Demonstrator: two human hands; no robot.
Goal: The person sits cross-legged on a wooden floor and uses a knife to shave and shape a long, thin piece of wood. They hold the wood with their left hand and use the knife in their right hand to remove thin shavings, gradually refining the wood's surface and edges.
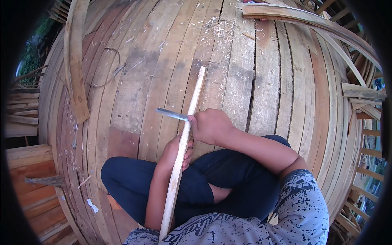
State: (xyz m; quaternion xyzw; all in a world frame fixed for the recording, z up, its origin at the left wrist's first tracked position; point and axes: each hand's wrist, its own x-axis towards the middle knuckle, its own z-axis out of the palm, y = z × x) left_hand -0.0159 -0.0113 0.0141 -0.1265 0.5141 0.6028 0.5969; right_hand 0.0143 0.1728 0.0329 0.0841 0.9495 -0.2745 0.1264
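Note:
A long, pale wooden stick (175, 179) slants up from my lap, its far end above the plank floor. My left hand (173, 154) wraps round it from below, fingertips showing along its right side. In my right hand (213, 125) is a knife, its handle hidden by the closed fist. The knife's blade (171, 114) points left and lies across the stick, just beyond my left hand. My right thumb sits close to the stick at the blade's base.
Wood shavings (214, 28) are scattered over the plank floor (163, 77). A long board (75, 69) lies at the left, and a curved board (294, 15) at the far right. A thin looped strip (118, 69) rests ahead. Near the left edge is a brush-like bundle (51, 180).

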